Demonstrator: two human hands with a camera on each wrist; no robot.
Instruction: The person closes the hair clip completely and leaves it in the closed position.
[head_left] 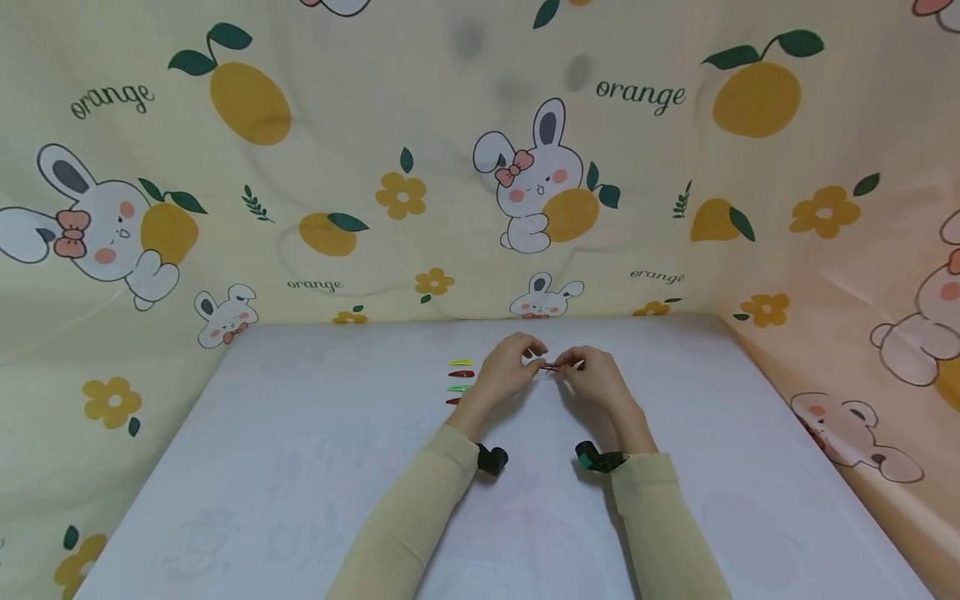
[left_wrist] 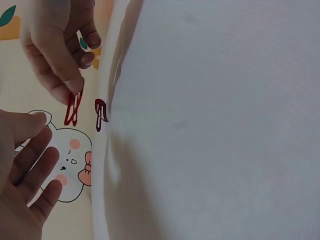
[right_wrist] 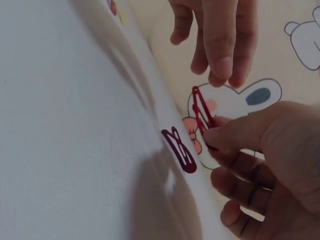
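Note:
My right hand (head_left: 596, 375) pinches a red snap hair clip (right_wrist: 201, 112) between thumb and forefinger, its prongs spread apart. In the right wrist view, my left hand (right_wrist: 222, 35) is just beyond the clip's narrow end, fingers hanging loosely apart from it. The left wrist view also shows the left hand (left_wrist: 27, 170) with nothing between its fingers. A second, dark red hair clip (right_wrist: 180, 150) lies on the white table below the hands, its prongs also looking spread.
Left of the hands on the table (head_left: 300, 467) lies a column of hair clips: a yellow clip (head_left: 461, 362), a red clip (head_left: 461, 374), a green clip (head_left: 459, 388) and another red clip (head_left: 452, 402), partly covered by the left arm. Patterned cloth (head_left: 450, 242) hangs behind.

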